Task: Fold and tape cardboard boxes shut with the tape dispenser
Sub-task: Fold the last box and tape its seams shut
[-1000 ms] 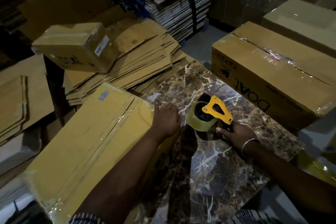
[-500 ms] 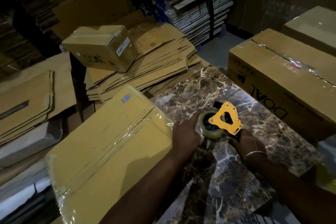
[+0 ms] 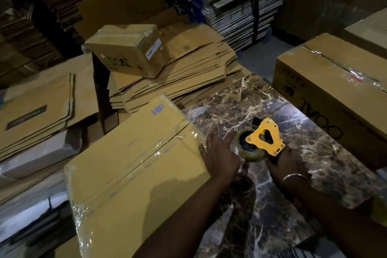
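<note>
A yellow cardboard box (image 3: 134, 165) lies tilted on the left of the marble table (image 3: 272, 211), with clear tape running along its centre seam. My left hand (image 3: 219, 157) lies with spread fingers at the box's right end, by the tape's end. My right hand (image 3: 288, 162) grips the handle of the yellow tape dispenser (image 3: 265, 137), whose tape roll (image 3: 249, 148) sits just right of my left hand, close to the box's edge.
A large taped brown box (image 3: 335, 90) stands on the table's right side. A small taped box (image 3: 129, 48) rests on a stack of flat cartons (image 3: 188, 73) behind. More flat cardboard (image 3: 37, 107) lies at left, and bundled stacks (image 3: 240, 6) stand at the back.
The view has shifted, so everything sits further right in the frame. My left hand went from curled at the box's end to spread-fingered. The dispenser has turned flatter and stays beside that hand.
</note>
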The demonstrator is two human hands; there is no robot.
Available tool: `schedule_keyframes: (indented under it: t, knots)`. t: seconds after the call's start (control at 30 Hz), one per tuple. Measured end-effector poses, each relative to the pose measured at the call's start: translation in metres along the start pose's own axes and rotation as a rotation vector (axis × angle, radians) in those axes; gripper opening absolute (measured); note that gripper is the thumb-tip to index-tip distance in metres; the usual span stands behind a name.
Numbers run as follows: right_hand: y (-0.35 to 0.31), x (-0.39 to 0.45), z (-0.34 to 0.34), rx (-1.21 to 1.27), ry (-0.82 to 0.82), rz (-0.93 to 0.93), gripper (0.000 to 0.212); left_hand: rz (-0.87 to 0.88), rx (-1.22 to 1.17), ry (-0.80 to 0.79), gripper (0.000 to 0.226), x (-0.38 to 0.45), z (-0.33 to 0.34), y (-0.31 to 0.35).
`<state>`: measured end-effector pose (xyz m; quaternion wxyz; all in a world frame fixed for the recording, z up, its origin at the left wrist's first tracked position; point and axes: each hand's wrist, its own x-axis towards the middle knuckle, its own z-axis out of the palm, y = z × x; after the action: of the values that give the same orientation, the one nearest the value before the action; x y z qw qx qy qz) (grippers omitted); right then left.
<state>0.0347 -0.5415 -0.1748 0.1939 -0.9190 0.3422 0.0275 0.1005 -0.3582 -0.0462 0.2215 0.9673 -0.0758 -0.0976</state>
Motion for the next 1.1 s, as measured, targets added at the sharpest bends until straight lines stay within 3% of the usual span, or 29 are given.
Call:
schedule_keyframes:
  t: [0.1, 0.17, 0.23, 0.3, 0.37, 0.43, 0.5, 0.53, 0.67, 0.77, 0.9, 1.1]
  knots:
    - [-0.029, -0.018, -0.010, 0.085, 0.243, 0.008, 0.086, 0.006, 0.037, -0.017, 0.063, 0.002, 0.004, -0.001]
    - [-0.057, -0.028, -0.016, 0.222, 0.249, 0.016, 0.092, 0.018, 0.060, -0.029, 0.059, 0.004, 0.004, -0.001]
    - [-0.089, -0.035, -0.022, 0.443, 0.153, -0.086, 0.091, 0.009, 0.011, -0.011, 0.058, 0.006, -0.001, -0.001]
    - [-0.120, -0.039, -0.021, 0.853, -0.040, -0.164, 0.086, -0.050, -0.190, 0.018, 0.056, 0.008, -0.010, 0.000]
    - [-0.148, -0.040, -0.023, 1.247, -0.284, -0.087, 0.081, -0.087, -0.454, 0.088, 0.052, 0.009, -0.021, -0.003]
    - [-0.167, -0.040, -0.022, 1.476, -0.488, 0.025, 0.064, -0.053, -0.543, 0.151, 0.053, 0.015, -0.031, -0.014]
    - [-0.175, -0.039, -0.026, 1.502, -0.581, 0.043, 0.040, 0.014, -0.468, 0.194, 0.050, 0.030, -0.041, -0.032]
    - [-0.176, -0.037, -0.026, 1.483, -0.595, 0.051, 0.038, 0.045, -0.407, 0.229, 0.049, 0.041, -0.045, -0.042]
    - [-0.177, -0.036, -0.031, 1.471, -0.593, 0.091, 0.045, 0.084, -0.219, 0.308, 0.041, 0.085, -0.067, -0.079]
    - [-0.175, -0.039, -0.023, 1.531, -0.505, 0.119, 0.051, 0.075, -0.079, 0.320, 0.047, 0.112, -0.075, -0.110]
    - [-0.173, -0.046, -0.007, 1.578, -0.364, 0.173, 0.049, 0.097, 0.052, 0.274, 0.051, 0.128, -0.076, -0.131]
    - [-0.167, -0.038, 0.013, 1.402, -0.343, 0.070, 0.039, 0.065, 0.126, 0.298, 0.054, 0.144, -0.086, -0.131]
